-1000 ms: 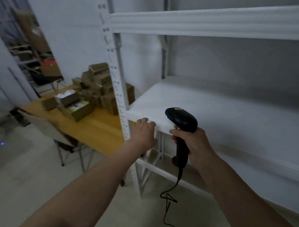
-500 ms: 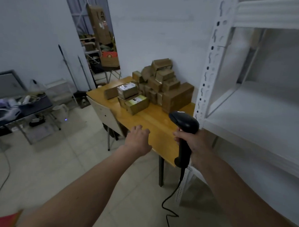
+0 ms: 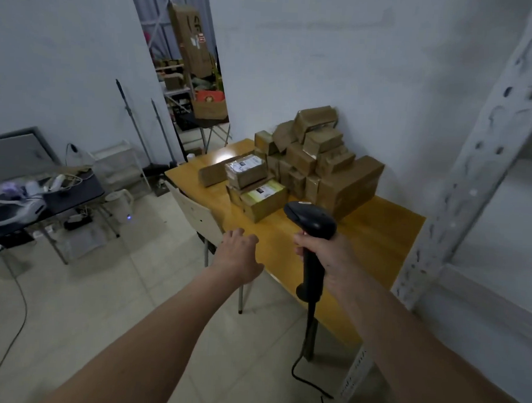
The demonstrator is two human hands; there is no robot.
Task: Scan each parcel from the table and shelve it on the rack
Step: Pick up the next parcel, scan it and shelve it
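Counts from the head view:
- 2 hands: left hand (image 3: pixel 237 255), right hand (image 3: pixel 326 258).
- 1 black barcode scanner (image 3: pixel 313 231), 1 cord (image 3: pixel 309 340) hanging off it.
- 1 wooden surface (image 3: pixel 388 237).
- 1 heap of brown parcels (image 3: pixel 315 161) on it; exact number not countable, the back ones overlap. At least 3 separate in front: 1 with a green label (image 3: pixel 263 198), 1 with a white label (image 3: pixel 245 168) on top of it, 1 plain flat one (image 3: pixel 211 173) to the left.
- 1 white rack (image 3: pixel 473 167).
- 1 chair (image 3: pixel 197 216).
- 1 dark side table (image 3: pixel 73 193) with clutter, items too small to count.
- 2 poles (image 3: pixel 131 116) against the wall.
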